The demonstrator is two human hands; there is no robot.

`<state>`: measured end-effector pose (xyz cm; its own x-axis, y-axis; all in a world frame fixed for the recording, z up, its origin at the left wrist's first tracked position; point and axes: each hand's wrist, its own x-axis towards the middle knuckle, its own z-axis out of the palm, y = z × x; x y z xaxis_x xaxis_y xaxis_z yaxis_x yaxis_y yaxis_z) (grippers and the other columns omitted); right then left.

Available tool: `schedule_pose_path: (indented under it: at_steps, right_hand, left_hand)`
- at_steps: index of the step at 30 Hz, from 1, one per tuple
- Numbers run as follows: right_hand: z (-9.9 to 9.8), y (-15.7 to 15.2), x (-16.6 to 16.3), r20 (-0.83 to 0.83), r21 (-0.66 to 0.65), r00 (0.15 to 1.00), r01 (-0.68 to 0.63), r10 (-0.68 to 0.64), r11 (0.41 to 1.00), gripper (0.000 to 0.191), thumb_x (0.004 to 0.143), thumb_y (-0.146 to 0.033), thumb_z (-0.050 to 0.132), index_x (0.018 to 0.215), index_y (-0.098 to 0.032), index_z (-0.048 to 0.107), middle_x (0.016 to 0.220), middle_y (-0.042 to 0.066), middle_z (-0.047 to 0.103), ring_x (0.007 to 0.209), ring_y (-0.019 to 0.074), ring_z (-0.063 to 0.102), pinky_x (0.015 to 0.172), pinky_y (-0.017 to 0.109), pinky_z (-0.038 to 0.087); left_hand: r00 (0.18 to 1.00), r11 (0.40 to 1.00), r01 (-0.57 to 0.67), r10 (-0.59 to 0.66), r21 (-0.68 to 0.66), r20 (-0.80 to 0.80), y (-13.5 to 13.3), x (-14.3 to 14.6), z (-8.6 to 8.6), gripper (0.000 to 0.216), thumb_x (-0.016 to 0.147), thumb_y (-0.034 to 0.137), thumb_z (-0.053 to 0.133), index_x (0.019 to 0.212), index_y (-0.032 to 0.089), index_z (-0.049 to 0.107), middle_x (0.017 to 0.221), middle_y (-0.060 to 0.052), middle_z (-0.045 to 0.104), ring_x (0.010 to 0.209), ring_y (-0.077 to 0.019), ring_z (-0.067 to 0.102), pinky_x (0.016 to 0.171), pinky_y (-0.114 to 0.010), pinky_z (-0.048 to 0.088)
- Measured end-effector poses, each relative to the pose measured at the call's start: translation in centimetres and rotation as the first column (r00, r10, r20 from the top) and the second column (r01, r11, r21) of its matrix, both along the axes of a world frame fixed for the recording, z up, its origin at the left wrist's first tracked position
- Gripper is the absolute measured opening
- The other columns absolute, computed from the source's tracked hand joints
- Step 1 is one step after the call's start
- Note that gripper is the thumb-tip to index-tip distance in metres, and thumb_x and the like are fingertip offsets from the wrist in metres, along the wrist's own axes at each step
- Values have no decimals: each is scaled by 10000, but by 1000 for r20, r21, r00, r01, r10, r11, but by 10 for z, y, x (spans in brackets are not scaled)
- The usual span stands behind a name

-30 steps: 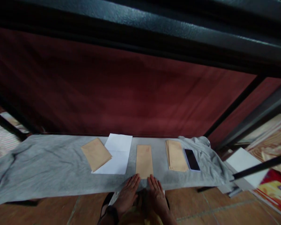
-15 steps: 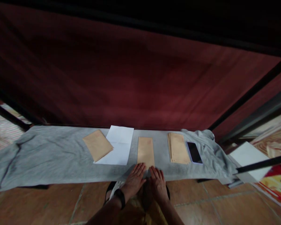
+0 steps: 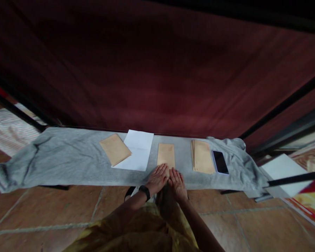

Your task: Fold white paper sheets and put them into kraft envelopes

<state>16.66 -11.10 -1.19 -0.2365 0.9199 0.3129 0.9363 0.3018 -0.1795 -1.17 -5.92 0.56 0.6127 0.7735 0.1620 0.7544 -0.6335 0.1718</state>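
Note:
A brown paper envelope [image 3: 166, 153] lies upright-lengthwise on the grey cloth in front of me. Both hands rest flat on its near end. My left hand [image 3: 158, 177], with a dark band at the wrist, has its fingers stretched over the lower left part. My right hand [image 3: 178, 184] lies with fingers extended at the lower right edge. The hands cover the near end of the envelope. To the left, a brown envelope [image 3: 115, 149] overlaps a creased white sheet [image 3: 139, 148]. On the right is a stack of brown envelopes [image 3: 203, 156].
A phone [image 3: 221, 162] lies right of the stack. The grey cloth [image 3: 76, 157] covers a narrow bench with dark metal bars at both ends. A dark red panel [image 3: 157, 77] rises behind it. White board [image 3: 285, 173] and a red-yellow package [image 3: 312, 201] are at the right. Below is tiled floor.
The camera view has shifted, so the bench appears higher. Both hands have slid slightly farther onto the envelope, covering more of its near end. The other papers and phone stay in place.

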Motion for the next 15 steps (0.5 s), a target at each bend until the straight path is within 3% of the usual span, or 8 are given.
schedule_pose_path:
  at_steps: [8, 15]
  right_hand:
    - [-4, -4, 0, 42, -14, 999, 22, -21, 1000, 532, 1058, -337, 291, 1566, -178, 278, 1581, 106, 379, 1461, 232, 340, 1190, 437, 258]
    - [0, -4, 1, 51, -26, 999, 18, -16, 1000, 545, 1057, -355, 264, 1570, -171, 268, 1581, 110, 379, 1459, 239, 338, 1182, 439, 257]
  left_hand:
    - [996, 996, -92, 92, 12, 6, -2, -13, 0, 576, 1026, 380, 322, 1548, 139, 284, 1597, -121, 355, 1503, -223, 254, 1230, -430, 182]
    - [993, 993, -118, 118, -24, 12, -2, -6, 1, 552, 1024, 355, 312, 1529, 132, 327, 1601, -120, 348, 1506, -225, 243, 1232, -442, 172]
